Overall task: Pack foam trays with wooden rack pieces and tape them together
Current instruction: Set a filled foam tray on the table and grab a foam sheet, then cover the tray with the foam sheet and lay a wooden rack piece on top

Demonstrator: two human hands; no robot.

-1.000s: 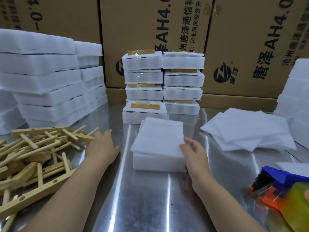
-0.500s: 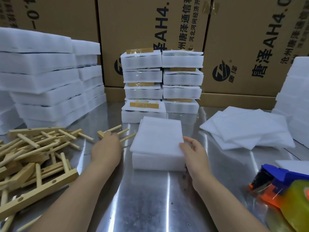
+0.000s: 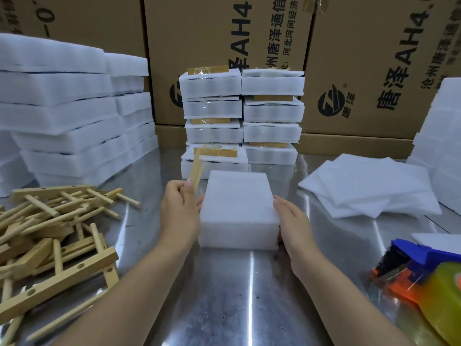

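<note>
Cardboard boxes (image 3: pixel 374 58): lined the back, behind everything.
Table (image 3: pixel 224 295): shiny metal, carried all the goods.
Foam stacks (image 3: pixel 62 116): piled high at far left.
Taped packs (image 3: pixel 242 108): two columns at centre back.
Foam sheets (image 3: pixel 369 188): loose heap at right.
Wooden pile (image 3: pixel 50 233): jumbled rack pieces at near left.
Foam tray (image 3: pixel 238 208): lay mid-table between both hands.
Tape dispenser (image 3: pixel 419 268): lay at near right.
Right hand (image 3: pixel 293 223): fingers straight and together, pressed against the tray's right side.
Left hand (image 3: pixel 178 213): beside the tray's left edge, pinching a rack piece.
Rack piece (image 3: pixel 195 171): stood nearly upright above the left hand.
</note>
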